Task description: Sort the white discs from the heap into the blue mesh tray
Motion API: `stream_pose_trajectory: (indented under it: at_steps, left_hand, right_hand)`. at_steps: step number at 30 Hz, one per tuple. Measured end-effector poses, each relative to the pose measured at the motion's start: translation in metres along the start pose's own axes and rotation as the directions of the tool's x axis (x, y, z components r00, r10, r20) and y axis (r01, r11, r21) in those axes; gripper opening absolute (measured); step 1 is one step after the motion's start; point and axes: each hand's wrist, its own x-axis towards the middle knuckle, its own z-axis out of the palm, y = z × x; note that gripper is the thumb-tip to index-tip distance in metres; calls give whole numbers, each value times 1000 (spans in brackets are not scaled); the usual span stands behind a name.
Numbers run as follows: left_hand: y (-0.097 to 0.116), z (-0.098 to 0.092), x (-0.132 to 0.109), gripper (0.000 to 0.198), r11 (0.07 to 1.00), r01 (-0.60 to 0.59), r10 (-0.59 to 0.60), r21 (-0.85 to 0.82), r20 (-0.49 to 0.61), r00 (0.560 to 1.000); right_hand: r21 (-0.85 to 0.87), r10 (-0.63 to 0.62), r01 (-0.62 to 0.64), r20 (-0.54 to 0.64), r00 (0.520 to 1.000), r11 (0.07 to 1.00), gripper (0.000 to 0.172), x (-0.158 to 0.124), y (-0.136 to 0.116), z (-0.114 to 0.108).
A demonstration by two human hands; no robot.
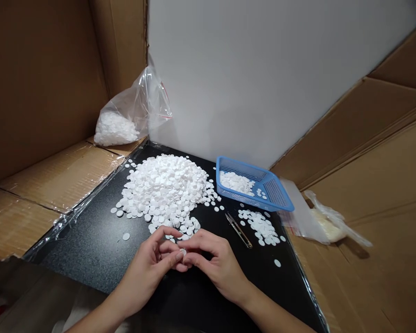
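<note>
In front of a large heap of small white discs [166, 180], my two hands meet over the black table. One white disc [183, 252] is pinched between their fingertips. My left hand [152, 263] is closed, with thumb and fingers at the disc's left side. From the other side, my right hand [215, 259] grips the same disc between thumb and forefinger. Part of the disc is hidden by the fingers. To the right of my right hand lie thread snips [238, 230] and a smaller scatter of white discs [262, 226].
A blue plastic basket [254, 202] with more discs stands at the back right. Behind the heap on the left, a clear bag [118, 127] of white pieces rests on cardboard. Another bag [329, 224] with pale contents sits beyond the table's right edge. Cardboard walls surround the table [86, 252].
</note>
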Motion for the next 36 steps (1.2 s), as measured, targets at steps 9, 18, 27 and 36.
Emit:
stream_pose_trajectory:
  at_steps: [9,18,27,36]
  left_hand:
    - [0,-1,2,42,987,93,-101,-132,-60,993]
    - [11,6,5,32,988,111,-114,-105,-32,993]
    - [28,18,4,25,994,56,-58,-93,-15,998]
    - [32,25,9,27,987,101,-105,-128,-24,994]
  right_hand:
    - [-554,-44,-84,-214,976,828,23,11,15,-65]
    - [-704,314,-414,-276,908,577,11,7,47,-103]
    - [-633,156,-344,-334,930,694,21,5,35,-112]
    - [-343,-116,54,-163,980,938,37,-3,-13,-56]
